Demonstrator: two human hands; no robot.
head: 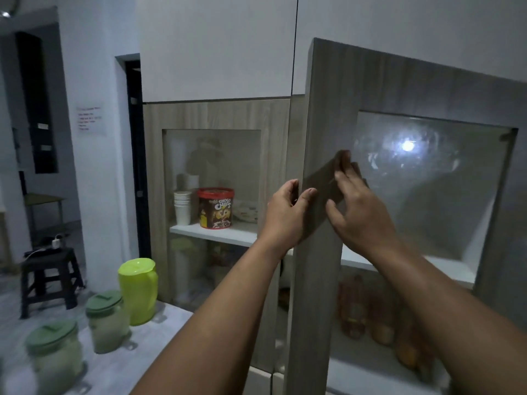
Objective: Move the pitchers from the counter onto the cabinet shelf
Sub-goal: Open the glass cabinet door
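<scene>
Three pitchers stand on the grey counter at lower left: a bright lime-green one nearest the cabinet, and two clear ones with dull green lids. The right cabinet door, wood-framed with a glass pane, is swung partly open. My left hand grips the door's free edge, fingers curled round it. My right hand lies flat on the door frame beside the glass, fingers straight. The white cabinet shelf shows behind the left glass door.
On the shelf stand a stack of white paper cups and a red Choco Chips tub. Bottles and jars sit on the lower level behind the open door. A dark stool stands on the floor at left.
</scene>
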